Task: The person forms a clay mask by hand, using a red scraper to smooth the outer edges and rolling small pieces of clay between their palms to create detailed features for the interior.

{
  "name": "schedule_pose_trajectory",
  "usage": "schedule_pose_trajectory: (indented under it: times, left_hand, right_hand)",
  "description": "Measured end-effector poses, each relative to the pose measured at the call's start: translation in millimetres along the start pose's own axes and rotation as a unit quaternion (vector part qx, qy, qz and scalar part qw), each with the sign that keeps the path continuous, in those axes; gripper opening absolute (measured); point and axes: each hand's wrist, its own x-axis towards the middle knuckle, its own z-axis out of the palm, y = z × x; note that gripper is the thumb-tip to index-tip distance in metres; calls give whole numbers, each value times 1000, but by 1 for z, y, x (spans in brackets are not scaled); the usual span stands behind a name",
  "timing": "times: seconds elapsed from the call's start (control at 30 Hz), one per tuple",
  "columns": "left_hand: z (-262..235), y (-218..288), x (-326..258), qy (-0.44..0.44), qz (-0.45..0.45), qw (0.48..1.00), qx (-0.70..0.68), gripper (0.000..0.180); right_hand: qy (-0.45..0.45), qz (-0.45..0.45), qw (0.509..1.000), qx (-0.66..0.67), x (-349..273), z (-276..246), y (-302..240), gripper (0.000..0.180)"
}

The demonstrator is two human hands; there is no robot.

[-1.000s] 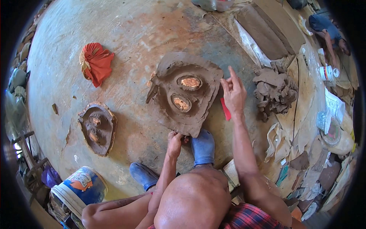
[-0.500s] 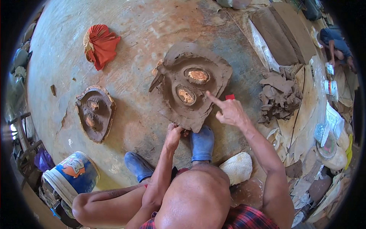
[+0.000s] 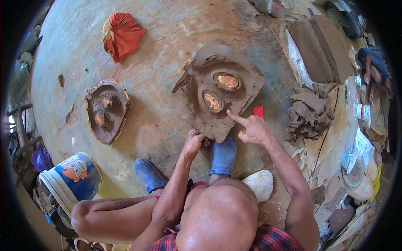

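A large sheet of wet brown clay (image 3: 247, 79) lies pressed into a hollow shape in front of me, with two oval openings that show orange, rough material inside. My left hand (image 3: 195, 142) is closed on its near edge, the fingertips partly hidden under the clay. With the index finger stretched out, my right hand (image 3: 255, 129) touches the clay just right of the nearer oval. Its thumb stands apart and the other fingers are curled, holding nothing. To the left lies a smaller clay-lined mould (image 3: 118, 119) with two similar raised ovals.
A crumpled orange cloth (image 3: 124, 37) lies at the far left. Torn clay scraps (image 3: 310, 111) are heaped on the right, near a flat clay slab (image 3: 314, 52). A blue-and-white bucket (image 3: 79, 178) stands at near left. Another person (image 3: 372, 67) crouches at far right.
My right fingertip has slid nearer to me along the clay beside the nearer oval. My left hand keeps its hold on the edge. The whole view has shifted slightly.
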Motion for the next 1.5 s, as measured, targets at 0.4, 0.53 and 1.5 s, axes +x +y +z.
schedule_pose_trajectory:
  times: [0.4, 0.53, 1.5]
  left_hand:
    - [-5, 3, 0, -22, -15, 1000, 1, 16]
    - [-13, -3, 2, -42, -12, 999, -15, 16]
    - [18, 191, 7, 111, 299, 942, 102, 56]
  right_hand:
    - [-131, 125, 978, 102, -3, -9, -72, 91]
    - [-142, 144, 974, 102, 15, 18, -104, 101]
    - [755, 109, 646, -23, -144, -141, 19, 34]
